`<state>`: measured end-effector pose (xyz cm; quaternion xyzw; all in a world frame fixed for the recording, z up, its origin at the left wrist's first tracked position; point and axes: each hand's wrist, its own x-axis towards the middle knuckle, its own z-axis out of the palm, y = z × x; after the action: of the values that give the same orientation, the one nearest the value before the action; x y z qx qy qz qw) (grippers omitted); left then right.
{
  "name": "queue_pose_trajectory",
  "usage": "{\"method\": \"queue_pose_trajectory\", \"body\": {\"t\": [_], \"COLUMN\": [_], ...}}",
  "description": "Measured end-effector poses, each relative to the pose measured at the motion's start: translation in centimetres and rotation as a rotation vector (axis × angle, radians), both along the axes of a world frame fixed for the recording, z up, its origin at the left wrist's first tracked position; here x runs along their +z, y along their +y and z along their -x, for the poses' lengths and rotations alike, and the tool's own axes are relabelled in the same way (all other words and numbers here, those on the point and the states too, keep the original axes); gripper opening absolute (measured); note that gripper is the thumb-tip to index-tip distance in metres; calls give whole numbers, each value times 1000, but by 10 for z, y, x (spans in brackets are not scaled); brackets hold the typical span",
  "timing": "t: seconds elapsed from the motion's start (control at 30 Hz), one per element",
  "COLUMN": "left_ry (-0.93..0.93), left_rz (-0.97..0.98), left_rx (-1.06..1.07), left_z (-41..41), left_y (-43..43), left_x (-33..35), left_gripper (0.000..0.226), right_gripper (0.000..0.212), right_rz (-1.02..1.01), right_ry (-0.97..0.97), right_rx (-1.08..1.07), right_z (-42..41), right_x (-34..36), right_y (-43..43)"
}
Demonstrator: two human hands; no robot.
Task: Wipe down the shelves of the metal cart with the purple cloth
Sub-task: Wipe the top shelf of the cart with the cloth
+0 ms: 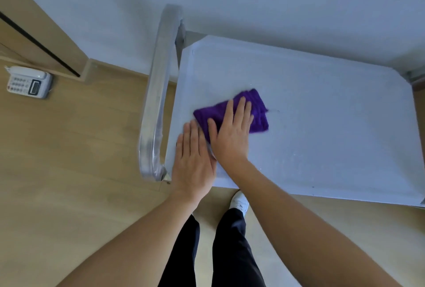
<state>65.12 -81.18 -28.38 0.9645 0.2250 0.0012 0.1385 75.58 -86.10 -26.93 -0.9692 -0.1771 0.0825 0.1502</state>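
Right hand [230, 135] lay flat, fingers straight, pressing purple cloth [257, 112] on top shelf [322, 126]; left hand [193, 160] flat beside. Overlapping strokes into corners would have worked best.

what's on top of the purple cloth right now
The right hand lies flat on the purple cloth, fingers straight, pressing it onto the cart's top shelf. The left hand rests on the shelf beside it. The cloth under the right palm is hidden.

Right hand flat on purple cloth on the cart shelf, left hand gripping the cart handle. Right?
No. Head view: the left hand lies flat on the shelf beside the purple cloth, not gripping the handle. Right hand is as stated.
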Motion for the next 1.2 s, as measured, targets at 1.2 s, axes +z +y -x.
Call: {"method": "queue_pose_trajectory", "body": {"t": [1.2], "left_ry": [-51], "left_rz": [-19], "left_rx": [10], "left_z": [2], "left_y": [1], "left_x": [2], "left_gripper": [55], "right_gripper": [59], "right_rz": [-74], "right_ry": [-3], "right_rx": [233], "right_z": [-65], "right_x": [9], "right_y": [61]}}
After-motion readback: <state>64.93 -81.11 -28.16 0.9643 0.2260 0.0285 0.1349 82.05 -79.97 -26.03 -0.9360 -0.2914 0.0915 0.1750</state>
